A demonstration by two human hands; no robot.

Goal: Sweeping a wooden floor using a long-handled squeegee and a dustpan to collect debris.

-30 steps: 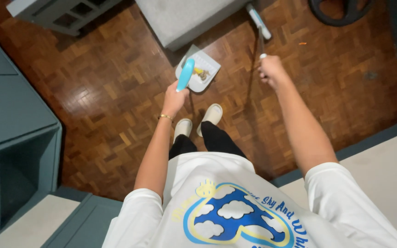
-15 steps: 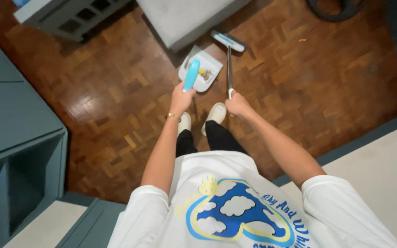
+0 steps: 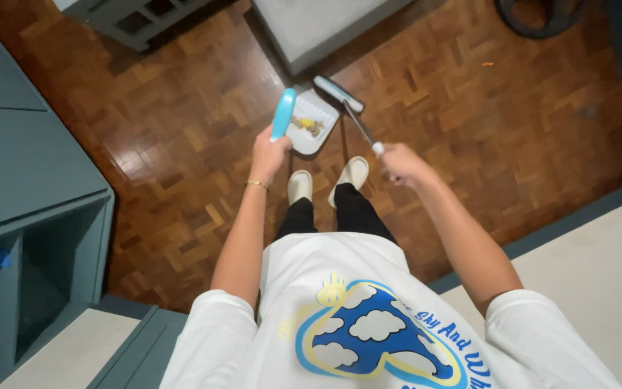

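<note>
The dustpan [image 3: 316,121], a pale flat scoop with a rounded light-blue plastic handle, sits tilted just above the glossy wooden parquet floor [image 3: 181,144], in front of my 2 cream slippers [image 3: 325,181]. It holds a small yellowish-brown clump of debris [image 3: 306,125]. I see my left hand [image 3: 269,153] curled tight around the handle's lower end. My right hand [image 3: 399,163] is closed around the thin pole of a broom [image 3: 340,95], whose narrow grey head rests at the pan's far edge. A grey upholstered block [image 3: 318,25] stands beyond.
</note>
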